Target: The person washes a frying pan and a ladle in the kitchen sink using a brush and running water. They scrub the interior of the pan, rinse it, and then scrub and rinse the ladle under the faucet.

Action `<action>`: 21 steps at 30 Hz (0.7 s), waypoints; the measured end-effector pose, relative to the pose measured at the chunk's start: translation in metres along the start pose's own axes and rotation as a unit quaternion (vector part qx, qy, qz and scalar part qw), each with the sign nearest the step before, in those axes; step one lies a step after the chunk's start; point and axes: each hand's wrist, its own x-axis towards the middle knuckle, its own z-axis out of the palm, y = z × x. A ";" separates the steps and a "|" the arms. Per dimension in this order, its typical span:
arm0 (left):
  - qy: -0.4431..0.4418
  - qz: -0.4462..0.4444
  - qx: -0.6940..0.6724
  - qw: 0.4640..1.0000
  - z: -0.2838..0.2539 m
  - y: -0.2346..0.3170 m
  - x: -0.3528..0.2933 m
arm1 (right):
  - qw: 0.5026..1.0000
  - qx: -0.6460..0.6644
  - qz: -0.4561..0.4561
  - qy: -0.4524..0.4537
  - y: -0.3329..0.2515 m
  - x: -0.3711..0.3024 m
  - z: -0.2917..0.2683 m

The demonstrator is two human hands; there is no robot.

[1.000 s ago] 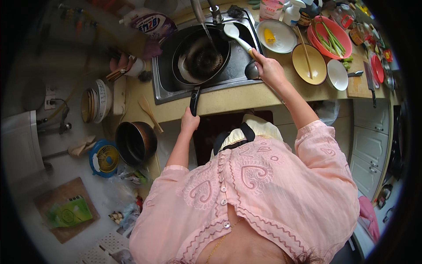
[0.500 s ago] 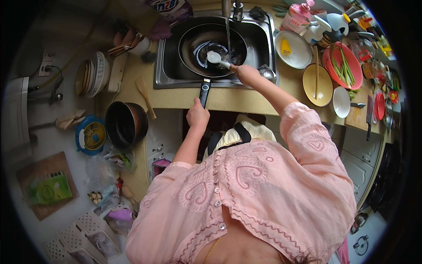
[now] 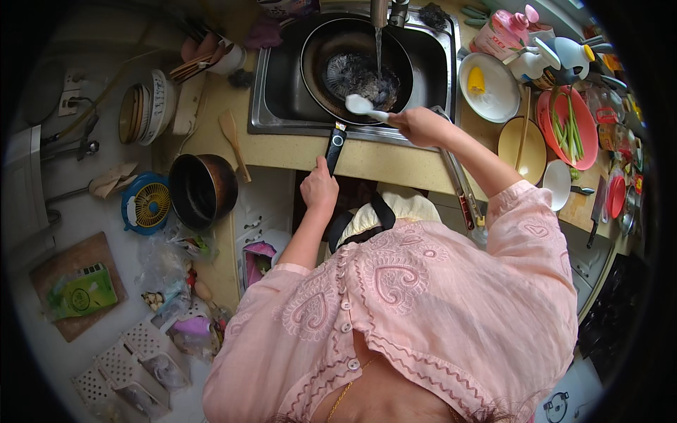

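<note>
My left hand is closed around the black handle of a dark frying pan, which rests tilted in the steel sink. My right hand grips a white dish brush by its handle. The brush's rounded head lies over the pan's near inner side; its underside is hidden. From the faucet, a stream of water runs into the pan, where the wet bottom shines. Passing under my right forearm, a long metal utensil sticks out over the counter edge.
On the right counter stand a white plate, a yellow bowl, a red basket of green stalks, a small white bowl and bottles. A wooden spatula and a dark pot are at left.
The brush has moved from the pan's middle toward its near rim, with my right hand shifting right and slightly nearer. The long metal utensil's handle now shows. My left hand keeps its hold.
</note>
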 end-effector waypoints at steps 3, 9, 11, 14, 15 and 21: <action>-0.003 -0.003 0.005 1.000 -0.001 -0.002 0.000 | 0.995 0.098 0.009 0.011 -0.002 0.013 0.003; 0.000 -0.031 0.001 1.000 -0.001 0.000 0.003 | 0.977 -0.172 0.127 -0.004 0.028 0.005 -0.017; 0.000 -0.029 -0.006 1.000 -0.002 0.001 0.003 | 0.977 -0.164 0.140 0.003 0.031 0.011 -0.012; 0.009 -0.006 -0.003 1.000 -0.003 0.003 0.003 | 0.990 -0.118 0.064 -0.032 0.022 0.009 -0.002; 0.008 -0.009 -0.008 1.000 -0.002 0.004 0.004 | 0.996 -0.090 0.004 -0.006 0.015 0.005 -0.001; -0.026 -0.046 -0.046 0.998 -0.003 -0.001 0.006 | 0.972 -0.172 0.158 0.033 0.039 0.010 -0.008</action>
